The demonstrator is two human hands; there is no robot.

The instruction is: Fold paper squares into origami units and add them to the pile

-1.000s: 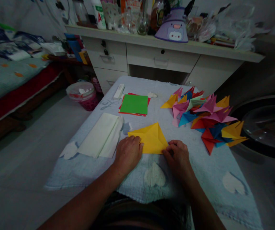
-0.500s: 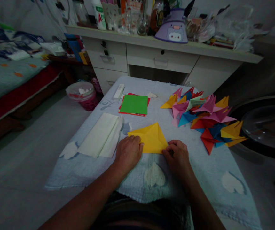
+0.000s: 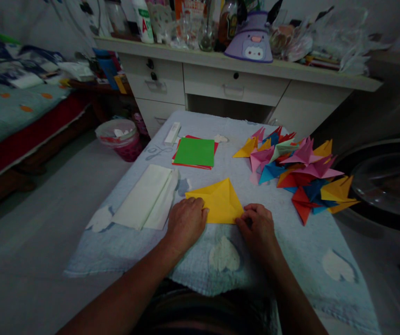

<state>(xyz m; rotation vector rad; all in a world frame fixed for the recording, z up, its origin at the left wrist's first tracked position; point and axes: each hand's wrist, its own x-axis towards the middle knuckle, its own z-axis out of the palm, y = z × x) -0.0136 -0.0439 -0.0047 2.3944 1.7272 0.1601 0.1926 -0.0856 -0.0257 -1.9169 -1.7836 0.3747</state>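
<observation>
- Yellow paper (image 3: 221,204), folded, lies flat on the cloth-covered table (image 3: 130,249), toward its near edge.
- Left hand (image 3: 188,221) covers the paper's left end, fingers curled; gripping or merely pressing, cannot tell.
- Right hand (image 3: 257,225) pinches the lower right corner.
- Green-topped paper stack (image 3: 196,151) lies beyond; folded coloured papers (image 3: 301,174) heap at right.

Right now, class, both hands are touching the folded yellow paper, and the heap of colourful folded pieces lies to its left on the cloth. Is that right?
Not quite: the head view shows the colourful folded pieces to the right of the folded yellow paper, not left. Left hand and right hand do touch it.
</observation>
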